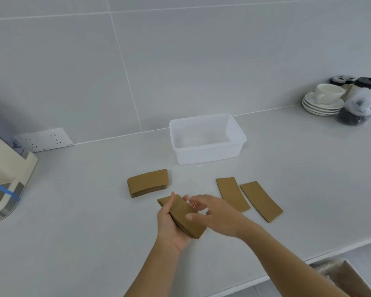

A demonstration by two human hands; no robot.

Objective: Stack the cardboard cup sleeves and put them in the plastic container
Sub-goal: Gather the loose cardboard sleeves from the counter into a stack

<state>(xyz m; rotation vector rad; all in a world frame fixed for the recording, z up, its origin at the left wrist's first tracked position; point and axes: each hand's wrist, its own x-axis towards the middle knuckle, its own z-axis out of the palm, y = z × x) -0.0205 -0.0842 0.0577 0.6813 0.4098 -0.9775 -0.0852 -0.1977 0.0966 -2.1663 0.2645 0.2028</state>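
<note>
Near counter's front centre, left hand (pixel 171 224) cups small stack of sleeves (pixel 183 217), fingers curled round its edge; right hand (pixel 212 213) loosely open over stack, thumb touching top sleeve, gripping nothing; second stack (pixel 147 182) at 11 o'clock; two loose sleeves (pixel 232 194) (pixel 261 201) at 3 o'clock, side by side, apart; plastic container (pixel 206 156) at 1 o'clock, empty, path unobstructed; saucers with cup (pixel 322 101) and jars (pixel 361 99) far at 2 o'clock.
</note>
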